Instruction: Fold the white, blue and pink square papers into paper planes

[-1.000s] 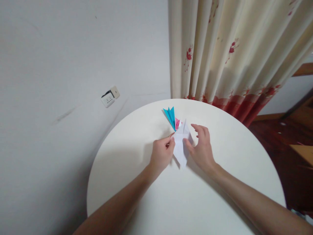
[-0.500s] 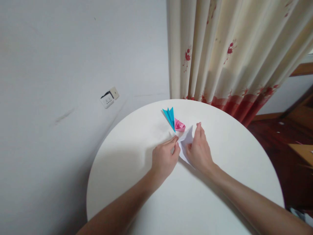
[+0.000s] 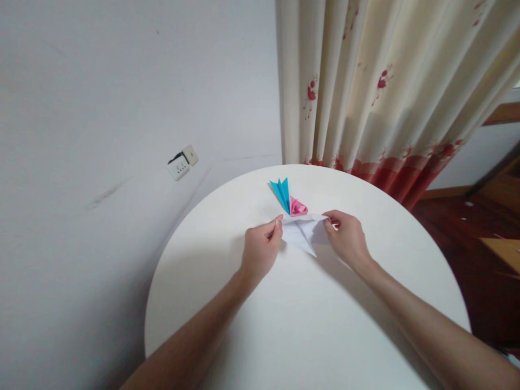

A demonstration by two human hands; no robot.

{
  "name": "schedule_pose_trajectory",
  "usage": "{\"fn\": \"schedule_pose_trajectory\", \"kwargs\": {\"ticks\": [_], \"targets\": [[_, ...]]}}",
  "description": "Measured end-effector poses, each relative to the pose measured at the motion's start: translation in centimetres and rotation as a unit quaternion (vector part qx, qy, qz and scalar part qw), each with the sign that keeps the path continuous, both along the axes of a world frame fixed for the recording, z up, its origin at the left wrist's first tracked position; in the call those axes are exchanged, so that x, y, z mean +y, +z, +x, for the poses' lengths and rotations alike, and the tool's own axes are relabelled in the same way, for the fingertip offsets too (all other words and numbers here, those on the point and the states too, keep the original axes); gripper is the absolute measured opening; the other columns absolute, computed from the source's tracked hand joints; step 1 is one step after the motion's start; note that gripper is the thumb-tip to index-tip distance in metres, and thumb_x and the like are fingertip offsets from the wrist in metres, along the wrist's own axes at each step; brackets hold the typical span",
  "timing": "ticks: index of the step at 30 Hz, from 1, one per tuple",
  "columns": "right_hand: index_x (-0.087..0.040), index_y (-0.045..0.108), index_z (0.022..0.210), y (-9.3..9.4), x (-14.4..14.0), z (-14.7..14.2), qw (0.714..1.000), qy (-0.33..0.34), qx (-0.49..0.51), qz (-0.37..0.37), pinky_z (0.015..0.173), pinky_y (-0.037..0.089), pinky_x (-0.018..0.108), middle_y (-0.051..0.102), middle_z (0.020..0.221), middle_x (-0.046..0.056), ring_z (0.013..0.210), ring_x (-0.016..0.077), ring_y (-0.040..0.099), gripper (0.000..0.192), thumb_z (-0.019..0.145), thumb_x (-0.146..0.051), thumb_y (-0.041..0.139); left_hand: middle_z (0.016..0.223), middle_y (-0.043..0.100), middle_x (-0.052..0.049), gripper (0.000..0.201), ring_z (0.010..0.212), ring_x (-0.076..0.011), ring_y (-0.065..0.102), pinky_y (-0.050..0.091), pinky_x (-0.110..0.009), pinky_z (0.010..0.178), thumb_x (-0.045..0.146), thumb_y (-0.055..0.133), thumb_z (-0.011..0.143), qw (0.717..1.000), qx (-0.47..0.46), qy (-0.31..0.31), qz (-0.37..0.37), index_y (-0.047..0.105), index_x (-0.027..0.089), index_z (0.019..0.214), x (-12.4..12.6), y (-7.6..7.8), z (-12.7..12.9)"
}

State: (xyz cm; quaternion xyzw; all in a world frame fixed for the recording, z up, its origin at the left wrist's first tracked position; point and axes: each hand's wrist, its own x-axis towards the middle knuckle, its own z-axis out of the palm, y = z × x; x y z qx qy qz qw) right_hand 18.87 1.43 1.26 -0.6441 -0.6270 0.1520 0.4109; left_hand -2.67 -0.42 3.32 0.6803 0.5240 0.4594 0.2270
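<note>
Between my hands a folded sheet of white paper (image 3: 299,232) is held out, its lower part hanging to a point toward me. My left hand (image 3: 263,242) pinches the paper's left corner between thumb and fingers. At the right corner, my right hand (image 3: 347,235) grips the paper with its thumb below and fingers on top. Just behind the paper sit a pink folded paper piece (image 3: 298,207) and a blue pleated paper fan shape (image 3: 281,192), which touch or nearly touch each other.
A round white table (image 3: 325,336) lies under my hands. A pale wall (image 3: 122,81) with a socket (image 3: 179,168) rises at the left. Behind the table hangs a cream curtain (image 3: 357,81) with red patterns. Dark floor (image 3: 455,222) shows at the right.
My hands have moved apart, the left one slightly left and the right one to the right. The white paper has turned and is now stretched sideways between them.
</note>
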Motion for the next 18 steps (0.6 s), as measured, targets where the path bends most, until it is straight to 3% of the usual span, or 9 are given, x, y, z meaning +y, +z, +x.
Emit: {"fn": "schedule_pose_trajectory", "kwargs": {"ticks": [3, 5, 9, 14, 18], "targets": [[-0.019, 0.071, 0.09, 0.2, 0.3, 0.1, 0.999, 0.025, 0.047, 0.007, 0.068, 0.049, 0.031, 0.074, 0.086, 0.007, 0.076, 0.0218, 0.066, 0.02, 0.081, -0.026, 0.055, 0.099, 0.076, -0.008, 0.033, 0.074, -0.0189, 0.069, 0.053, -0.025, 0.063, 0.034, 0.051, 0.092, 0.995, -0.081, -0.024, -0.052, 0.077, 0.013, 0.09, 0.6, -0.5, -0.2], [-0.018, 0.071, 0.087, 0.1, 0.4, 0.1, 0.996, 0.049, 0.076, 0.006, 0.065, 0.047, 0.03, 0.073, 0.082, 0.007, 0.072, 0.0204, 0.065, 0.019, 0.081, -0.027, 0.055, 0.101, 0.075, -0.008, 0.031, 0.077, -0.019, 0.069, 0.055, -0.025, 0.063, 0.029, 0.057, 0.088, 0.984, -0.151, -0.034, -0.09, 0.074, 0.012, 0.107, 1.0, -0.5, -0.3], [-0.017, 0.07, 0.079, 0.4, 0.6, 0.4, 0.991, 0.074, 0.108, 0.009, 0.058, 0.042, 0.029, 0.069, 0.073, 0.006, 0.064, 0.0185, 0.06, 0.021, 0.082, -0.033, 0.056, 0.125, 0.066, -0.015, 0.059, 0.072, -0.0134, 0.067, 0.054, -0.021, 0.057, 0.018, 0.067, 0.077, 0.96, -0.251, -0.023, -0.124, 0.056, 0.011, 0.134, 1.5, 0.4, -0.7], [-0.016, 0.065, 0.071, 1.6, -0.2, 0.1, 0.955, 0.129, 0.244, -0.11, 0.047, 0.03, 0.025, 0.06, 0.059, 0.002, 0.05, 0.0126, 0.047, 0.022, 0.073, -0.038, 0.065, 0.132, 0.06, -0.016, 0.063, 0.066, -0.0051, 0.06, 0.048, -0.017, 0.058, 0.014, 0.067, 0.077, 0.907, -0.396, -0.053, -0.134, 0.051, 0.016, 0.138, 2.4, 1.4, -2.0], [-0.016, 0.062, 0.064, 2.2, -0.9, -0.2, 0.907, 0.153, 0.329, -0.213, 0.044, 0.03, 0.024, 0.056, 0.053, 0.001, 0.047, 0.0106, 0.046, 0.022, 0.066, -0.035, 0.072, 0.149, 0.043, -0.015, 0.066, 0.092, -0.0139, 0.067, 0.054, -0.025, 0.079, 0.025, 0.063, 0.087, 0.896, -0.423, -0.068, -0.115, 0.038, 0.027, 0.147, 2.3, 1.3, -1.8]]}}
